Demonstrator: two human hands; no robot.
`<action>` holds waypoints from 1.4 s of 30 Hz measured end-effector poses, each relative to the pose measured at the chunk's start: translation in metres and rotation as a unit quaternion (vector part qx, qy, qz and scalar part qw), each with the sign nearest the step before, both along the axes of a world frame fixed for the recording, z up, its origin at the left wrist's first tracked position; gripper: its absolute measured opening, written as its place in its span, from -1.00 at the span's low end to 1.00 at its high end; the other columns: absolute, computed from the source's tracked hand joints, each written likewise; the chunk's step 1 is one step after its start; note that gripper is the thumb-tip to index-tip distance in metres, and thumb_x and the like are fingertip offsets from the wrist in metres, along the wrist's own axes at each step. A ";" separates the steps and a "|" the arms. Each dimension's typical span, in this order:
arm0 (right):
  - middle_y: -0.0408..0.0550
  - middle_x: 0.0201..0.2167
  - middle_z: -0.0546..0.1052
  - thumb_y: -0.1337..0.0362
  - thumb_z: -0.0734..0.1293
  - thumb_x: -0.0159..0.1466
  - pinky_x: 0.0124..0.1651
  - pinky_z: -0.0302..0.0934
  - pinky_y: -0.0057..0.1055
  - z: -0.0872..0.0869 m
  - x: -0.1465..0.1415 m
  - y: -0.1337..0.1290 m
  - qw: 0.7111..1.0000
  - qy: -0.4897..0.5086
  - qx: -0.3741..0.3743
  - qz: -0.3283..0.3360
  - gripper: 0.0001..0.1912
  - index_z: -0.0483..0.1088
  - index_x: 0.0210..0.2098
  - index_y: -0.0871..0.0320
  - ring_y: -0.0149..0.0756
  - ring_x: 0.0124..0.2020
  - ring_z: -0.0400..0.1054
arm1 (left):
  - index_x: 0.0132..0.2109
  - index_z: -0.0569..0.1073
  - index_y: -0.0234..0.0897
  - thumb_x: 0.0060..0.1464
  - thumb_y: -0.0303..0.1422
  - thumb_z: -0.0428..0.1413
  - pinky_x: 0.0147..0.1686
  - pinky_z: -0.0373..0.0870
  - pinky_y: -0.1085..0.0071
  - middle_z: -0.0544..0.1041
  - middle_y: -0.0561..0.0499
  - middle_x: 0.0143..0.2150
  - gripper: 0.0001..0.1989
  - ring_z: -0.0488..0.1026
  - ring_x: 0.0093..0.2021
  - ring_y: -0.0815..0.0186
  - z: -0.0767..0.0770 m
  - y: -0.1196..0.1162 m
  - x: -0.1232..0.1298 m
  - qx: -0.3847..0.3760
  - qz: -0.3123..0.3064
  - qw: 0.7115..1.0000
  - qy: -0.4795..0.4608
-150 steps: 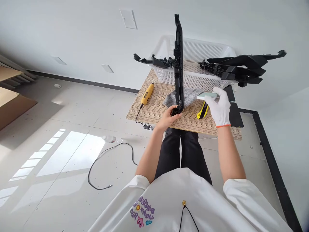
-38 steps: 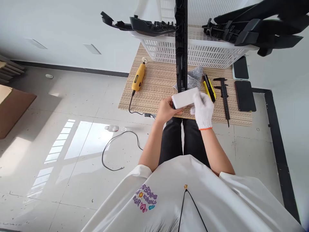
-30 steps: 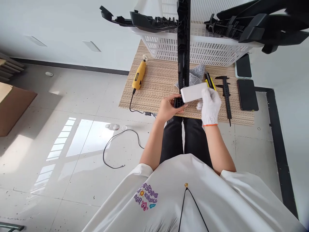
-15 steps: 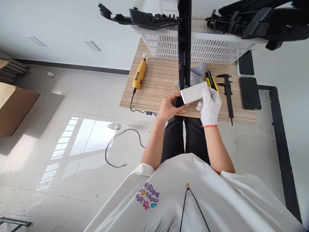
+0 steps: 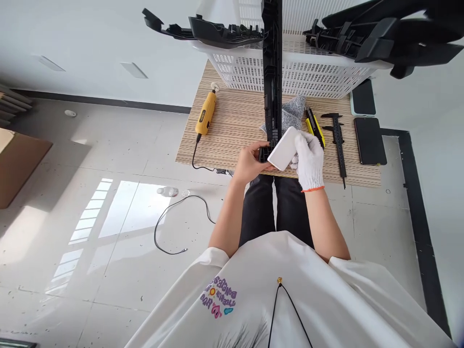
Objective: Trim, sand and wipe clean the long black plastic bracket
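My bare left hand (image 5: 250,163) grips the near end of a long black plastic trim piece (image 5: 272,82), which runs away from me over the table. In my right hand (image 5: 309,159), covered by a white knit glove with an orange cuff edge, is a flat white rectangular block (image 5: 283,149). The block is tilted, its lower corner beside or against the trim piece's near end; contact cannot be made out. Some left fingers are hidden under the trim piece. A grey cloth (image 5: 293,112) lies just beyond the block.
A yellow corded rotary tool (image 5: 206,113) lies at left on the wooden table (image 5: 235,108). To the right are a yellow utility knife (image 5: 314,126), a black caliper (image 5: 338,145) and two phones (image 5: 369,141). Behind stands a white basket (image 5: 308,72) with more black plastic parts (image 5: 224,34).
My right hand has turned the white block from nearly level to a steep slant and brought it slightly lower. The left hand keeps its hold. The whole view has shifted slightly.
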State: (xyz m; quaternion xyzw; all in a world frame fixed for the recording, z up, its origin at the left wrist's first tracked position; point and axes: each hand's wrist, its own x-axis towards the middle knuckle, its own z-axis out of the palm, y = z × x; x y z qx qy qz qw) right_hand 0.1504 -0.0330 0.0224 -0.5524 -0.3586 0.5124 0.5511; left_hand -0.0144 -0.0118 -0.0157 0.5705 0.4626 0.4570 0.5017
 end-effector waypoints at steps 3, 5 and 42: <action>-0.26 -0.57 0.40 -0.08 0.42 0.21 -0.74 0.06 -0.59 -0.002 0.000 0.001 0.999 -0.019 0.004 0.037 -0.58 0.44 -0.09 0.05 -0.53 -0.70 0.20 | -0.05 0.59 -0.27 -0.29 -0.29 0.44 -0.39 0.57 0.32 0.65 -0.01 -0.33 -0.44 0.60 -0.33 0.18 0.000 0.000 0.001 0.001 -0.003 1.000 -0.011; -0.26 -0.56 0.40 -0.07 0.41 0.22 -0.74 0.07 -0.58 -0.002 0.000 0.000 1.000 -0.011 0.008 0.018 -0.59 0.44 -0.09 0.06 -0.53 -0.70 0.20 | -0.05 0.59 -0.27 -0.29 -0.29 0.44 -0.41 0.57 0.33 0.65 0.01 -0.34 -0.45 0.60 -0.34 0.19 0.000 0.000 0.001 0.000 0.000 1.000 -0.013; -0.14 -0.32 0.51 -0.04 0.43 0.20 -0.62 0.27 -0.53 -0.004 -0.003 0.005 0.999 -0.030 0.016 0.026 -0.52 0.44 0.03 0.04 -0.50 -0.57 0.33 | -0.09 0.60 -0.29 -0.21 -0.39 0.39 -0.43 0.54 0.38 0.63 0.03 -0.36 -0.56 0.57 -0.40 0.26 0.006 -0.001 -0.001 0.023 -0.007 1.000 0.001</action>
